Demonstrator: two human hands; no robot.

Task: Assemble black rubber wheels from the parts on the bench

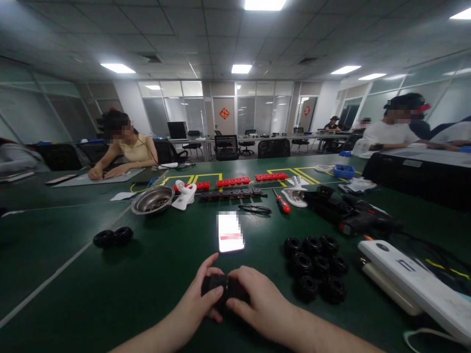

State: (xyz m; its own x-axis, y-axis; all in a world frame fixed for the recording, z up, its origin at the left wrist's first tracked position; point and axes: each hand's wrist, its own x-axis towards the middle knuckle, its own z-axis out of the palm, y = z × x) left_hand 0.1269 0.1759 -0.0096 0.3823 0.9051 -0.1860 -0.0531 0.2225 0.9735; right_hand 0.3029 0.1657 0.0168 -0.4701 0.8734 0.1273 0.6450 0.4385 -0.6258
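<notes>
My left hand [195, 299] and my right hand [259, 299] meet low in the middle of the head view. Between them is a black wheel-like part [217, 283], gripped from both sides with fingers and thumbs curled round it. Its far side and lower part are hidden, so I cannot tell whether it is one piece or two. Just beyond my fingers lies a phone [230, 235] with a bright screen. To the right several black ring-shaped wheels [301, 264] stand grouped together. A pair of similar black wheels [113, 237] rests on the left.
Further back are a metal bowl [150, 202] with small parts, red trays [233, 182], a black strip [231, 194], glasses [254, 210] and a screwdriver [282, 202]. A power drill [368, 218] and a white device [415, 279] lie right. Co-workers sit across the green table [158, 272].
</notes>
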